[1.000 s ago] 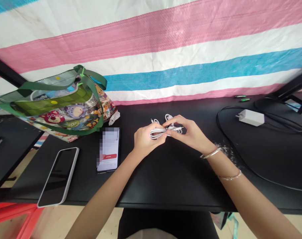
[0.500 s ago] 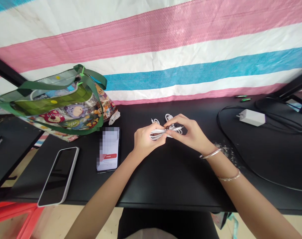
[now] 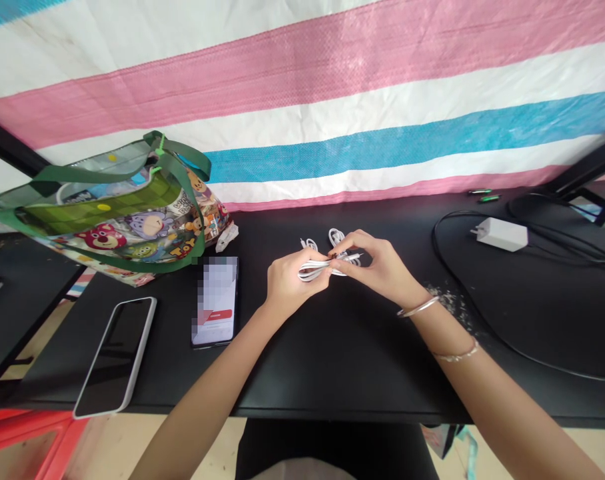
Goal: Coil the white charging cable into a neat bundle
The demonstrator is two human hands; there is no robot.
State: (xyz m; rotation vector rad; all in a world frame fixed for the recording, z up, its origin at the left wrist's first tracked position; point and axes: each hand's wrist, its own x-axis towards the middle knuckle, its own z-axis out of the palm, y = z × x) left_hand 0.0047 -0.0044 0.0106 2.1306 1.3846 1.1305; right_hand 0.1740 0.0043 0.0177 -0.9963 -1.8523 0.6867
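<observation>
A coiled white charging cable (image 3: 310,271) is held in the air above the middle of the black table. My left hand (image 3: 293,275) is closed round its folded loops. From the other side, the thumb and forefinger of my right hand (image 3: 375,259) pinch a thin dark twist tie (image 3: 332,256) at the bundle's middle. Fingertips of both hands nearly meet there and partly hide the tie. A white loop (image 3: 336,236) and a metal-tipped plug end stick out beyond my fingers.
Left of my hands lie a lit phone (image 3: 215,303) and a white-cased phone (image 3: 116,357) near the table's front edge. A cartoon tote bag (image 3: 147,230) stands behind them. To the right are a white charger (image 3: 501,235), black cables (image 3: 470,317) and small green batteries (image 3: 489,199).
My hands stay in almost the same place on the cable. The right fingers have shifted slightly at the tie. The whole view has moved a little.
</observation>
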